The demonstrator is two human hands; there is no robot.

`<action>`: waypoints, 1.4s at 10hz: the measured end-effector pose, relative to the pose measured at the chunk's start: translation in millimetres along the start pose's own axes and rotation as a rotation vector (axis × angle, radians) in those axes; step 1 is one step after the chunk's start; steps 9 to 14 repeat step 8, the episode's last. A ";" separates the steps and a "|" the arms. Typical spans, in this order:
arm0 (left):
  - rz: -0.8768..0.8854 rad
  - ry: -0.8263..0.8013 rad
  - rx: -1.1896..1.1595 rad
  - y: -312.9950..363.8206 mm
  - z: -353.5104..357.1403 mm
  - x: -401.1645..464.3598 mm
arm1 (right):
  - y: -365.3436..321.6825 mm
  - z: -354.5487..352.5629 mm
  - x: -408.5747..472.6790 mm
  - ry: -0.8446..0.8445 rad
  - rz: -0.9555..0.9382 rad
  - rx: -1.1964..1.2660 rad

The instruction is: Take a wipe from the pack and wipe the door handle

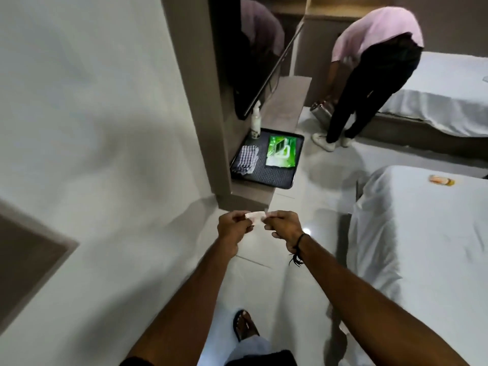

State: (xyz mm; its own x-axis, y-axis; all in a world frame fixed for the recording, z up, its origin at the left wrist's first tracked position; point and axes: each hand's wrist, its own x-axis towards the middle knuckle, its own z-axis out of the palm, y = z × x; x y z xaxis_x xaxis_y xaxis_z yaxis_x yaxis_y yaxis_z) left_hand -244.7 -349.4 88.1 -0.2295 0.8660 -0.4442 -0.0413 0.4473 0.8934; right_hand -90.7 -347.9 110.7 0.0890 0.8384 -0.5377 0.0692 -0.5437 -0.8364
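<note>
Both my hands are held out in front of me over the floor, pinching a small folded white wipe (255, 216) between them. My left hand (233, 228) grips its left end and my right hand (284, 225) grips its right end. The green wipe pack (281, 152) lies with its flap open on a black tray (274, 175) on a low shelf ahead. No door handle is in view.
On the tray lie a checked cloth (246, 159) and a white spray bottle (255, 121). A wall runs along my left. Two white beds (422, 247) stand to the right. Another person (369, 75) bends over near the far bed. A television hangs above the shelf.
</note>
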 end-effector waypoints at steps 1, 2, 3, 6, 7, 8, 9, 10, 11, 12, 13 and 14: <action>0.024 0.015 0.060 32.2 34.5 63.5 | -34.3 -11.7 54.7 0.101 0.026 -0.028; 0.074 0.024 0.176 50.5 67.3 123.0 | -60.8 -19.4 106.5 0.155 0.049 -0.052; 0.116 0.088 0.284 60.4 90.9 166.3 | -77.2 -24.7 152.8 0.191 0.071 -0.088; 0.073 0.236 0.568 50.7 148.9 262.1 | -78.7 -40.7 285.4 0.122 0.132 -0.360; -0.004 0.313 0.668 39.2 172.1 281.6 | -80.2 -56.1 322.7 -0.008 0.076 -0.518; -0.022 0.432 0.718 27.3 175.0 287.5 | -87.2 -70.0 332.0 -0.083 0.007 -0.675; -0.022 0.432 0.718 27.3 175.0 287.5 | -87.2 -70.0 332.0 -0.083 0.007 -0.675; -0.022 0.432 0.718 27.3 175.0 287.5 | -87.2 -70.0 332.0 -0.083 0.007 -0.675; -0.022 0.432 0.718 27.3 175.0 287.5 | -87.2 -70.0 332.0 -0.083 0.007 -0.675; -0.022 0.432 0.718 27.3 175.0 287.5 | -87.2 -70.0 332.0 -0.083 0.007 -0.675; -0.022 0.432 0.718 27.3 175.0 287.5 | -87.2 -70.0 332.0 -0.083 0.007 -0.675; -0.022 0.432 0.718 27.3 175.0 287.5 | -87.2 -70.0 332.0 -0.083 0.007 -0.675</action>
